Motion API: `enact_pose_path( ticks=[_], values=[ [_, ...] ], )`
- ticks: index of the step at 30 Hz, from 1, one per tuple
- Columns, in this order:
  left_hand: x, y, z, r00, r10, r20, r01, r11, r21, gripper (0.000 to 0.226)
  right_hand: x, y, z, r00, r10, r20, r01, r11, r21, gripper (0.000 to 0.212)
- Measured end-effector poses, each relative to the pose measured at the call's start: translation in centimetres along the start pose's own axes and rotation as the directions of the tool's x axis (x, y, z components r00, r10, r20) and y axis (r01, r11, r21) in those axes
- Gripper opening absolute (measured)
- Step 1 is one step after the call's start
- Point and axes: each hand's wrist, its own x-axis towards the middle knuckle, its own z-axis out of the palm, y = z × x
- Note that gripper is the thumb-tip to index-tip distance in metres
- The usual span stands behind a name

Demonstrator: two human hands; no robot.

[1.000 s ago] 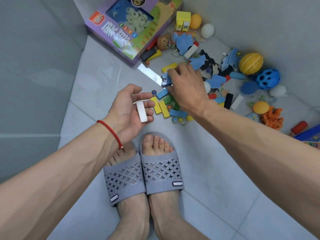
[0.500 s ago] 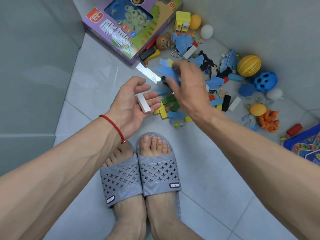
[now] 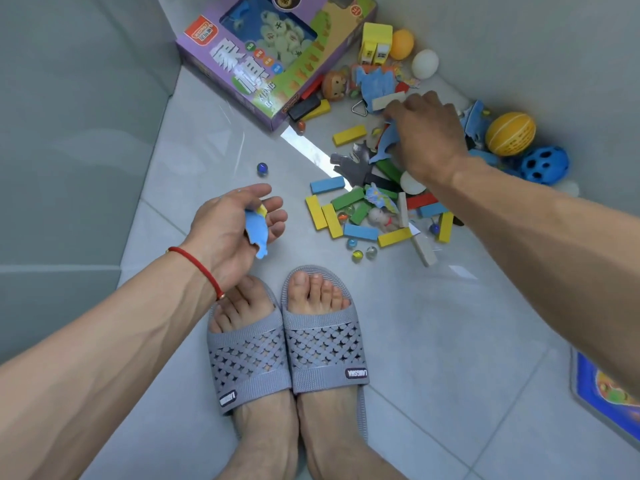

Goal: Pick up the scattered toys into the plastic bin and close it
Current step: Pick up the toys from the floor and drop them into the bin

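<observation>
Scattered toys lie in the floor corner: coloured wooden blocks [image 3: 360, 216], blue foam pieces [image 3: 375, 83], marbles [image 3: 357, 255] and balls. My left hand [image 3: 235, 223] hovers palm-up above my feet, its fingers curled round a blue foam piece [image 3: 256, 237] with a bit of yellow behind it. My right hand [image 3: 427, 140] reaches down into the pile, fingers curled over another blue foam piece [image 3: 382, 147] that sticks out from under it; the fingertips are hidden. No plastic bin is in view.
A purple game box [image 3: 242, 67] leans in the corner. To the right are a yellow ball [image 3: 509, 133] and a blue holed ball [image 3: 545, 164]. A lone marble [image 3: 262, 168] lies left of the pile. Grey walls close in on both sides. My feet in grey slippers [image 3: 287, 355] stand below.
My right hand carried a blue foam piece to my left hand, then went back to the pile farther right. The white block in my left hand no longer shows.
</observation>
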Motion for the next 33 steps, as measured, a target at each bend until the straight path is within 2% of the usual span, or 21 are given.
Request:
enact_pose_path(
  ticks=[3,6,8,9,10,11,12,13,14,15,16,18,20,22,25,27,29,30,31,32,33],
  values=[
    [0.1,0.5,-0.5,1.000,0.022,-0.011,-0.021,0.999,0.031,0.022,-0.5,-0.2,-0.1,0.996,-0.030,-0.086,0.025,0.998,-0.056,0.040],
    [0.2,0.6,-0.5,0.999,0.043,-0.020,-0.042,0.998,0.041,0.016,-2.1,0.0,-0.5,0.966,-0.036,-0.257,0.007,0.994,-0.113,0.023],
    [0.1,0.5,-0.2,0.999,0.051,0.005,-0.051,0.998,0.042,0.009,-3.4,-0.8,-1.5,0.937,0.037,-0.348,-0.043,0.999,-0.011,0.025],
    [0.0,0.3,0.0,0.998,0.061,0.026,-0.062,0.997,0.052,0.007,-4.1,-2.1,-2.2,0.927,0.080,-0.367,-0.030,0.990,0.140,0.026],
    [-0.1,0.1,0.1,0.996,0.079,0.046,-0.082,0.994,0.070,0.011,-4.9,-3.8,-3.1,0.931,0.109,-0.348,0.016,0.940,0.340,0.026],
    [-0.3,-0.2,0.2,0.992,0.099,0.073,-0.105,0.990,0.089,0.019,-5.7,-6.0,-4.1,0.961,0.117,-0.250,0.046,0.826,0.561,0.024],
    [-0.4,-0.5,0.3,0.986,0.122,0.110,-0.133,0.986,0.102,0.028,-6.6,-8.4,-5.2,0.993,0.068,-0.100,0.032,0.652,0.757,0.022],
    [-0.5,-0.7,0.4,0.977,0.151,0.153,-0.168,0.981,0.101,0.035,-7.1,-10.6,-5.8,0.999,-0.038,0.023,-0.002,0.478,0.878,0.019],
    [-0.6,-0.9,0.3,0.965,0.190,0.180,-0.209,0.974,0.089,0.036,-7.5,-12.4,-6.0,0.984,-0.161,0.079,-0.011,0.385,0.923,0.018],
    [-0.6,-0.9,0.0,0.959,0.234,0.162,-0.249,0.965,0.079,0.031,-7.5,-13.8,-5.9,0.964,-0.252,0.084,0.032,0.426,0.904,0.020],
    [-0.4,-0.7,-0.7,0.959,0.269,0.088,-0.276,0.958,0.081,0.025,-6.9,-14.8,-5.6,0.954,-0.290,0.073,0.092,0.517,0.851,0.022],
    [-0.4,-0.1,-2.9,0.949,0.292,-0.117,-0.276,0.952,0.136,0.016,-5.3,-16.7,-4.5,0.965,-0.262,-0.023,0.206,0.698,0.686,0.024],
    [-1.4,0.3,-5.5,0.934,0.277,-0.227,-0.227,0.948,0.225,0.016,-3.3,-18.7,-3.2,0.955,-0.269,-0.123,0.290,0.771,0.567,0.031],
    [-3.3,0.3,-7.6,0.940,0.233,-0.251,-0.160,0.947,0.277,0.017,-1.7,-21.3,-1.8,0.939,-0.334,-0.085,0.337,0.842,0.421,0.038],
    [-4.6,0.5,-9.1,0.955,0.127,-0.267,-0.086,0.983,0.160,0.016,-0.5,-23.8,-0.2,0.896,-0.443,0.047,0.422,0.878,0.224,0.034],
    [-4.6,0.7,-9.0,0.967,0.057,-0.249,-0.055,0.998,0.017,0.012,-1.2,-23.7,0.0,0.901,-0.431,0.057,0.411,0.887,0.210,0.031],
    [-4.3,0.4,-8.3,0.981,0.009,-0.194,-0.029,0.994,-0.103,0.007,-2.8,-22.6,-0.1,0.959,-0.281,0.019,0.248,0.875,0.416,0.024],
    [-4.3,0.1,-7.8,0.987,-0.006,-0.159,-0.016,0.990,-0.139,0.009,-4.0,-21.5,-0.3,0.991,-0.131,0.031,0.086,0.795,0.600,0.019],
    [-4.3,-0.3,-7.2,0.992,-0.014,-0.127,-0.006,0.987,-0.158,0.011,-5.5,-20.1,-0.8,0.995,0.015,0.099,-0.086,0.639,0.764,0.016],
    [-4.3,-0.7,-6.4,0.995,-0.018,-0.101,0.001,0.986,-0.165,0.011,-7.2,-18.3,-1.1,0.973,0.128,0.195,-0.231,0.430,0.873,0.019],
    [-4.2,-1.1,-5.6,0.997,-0.023,-0.079,0.009,0.986,-0.165,0.012,-9.0,-16.3,-1.4,0.938,0.213,0.272,-0.323,0.261,0.910,0.023]
  ],
)
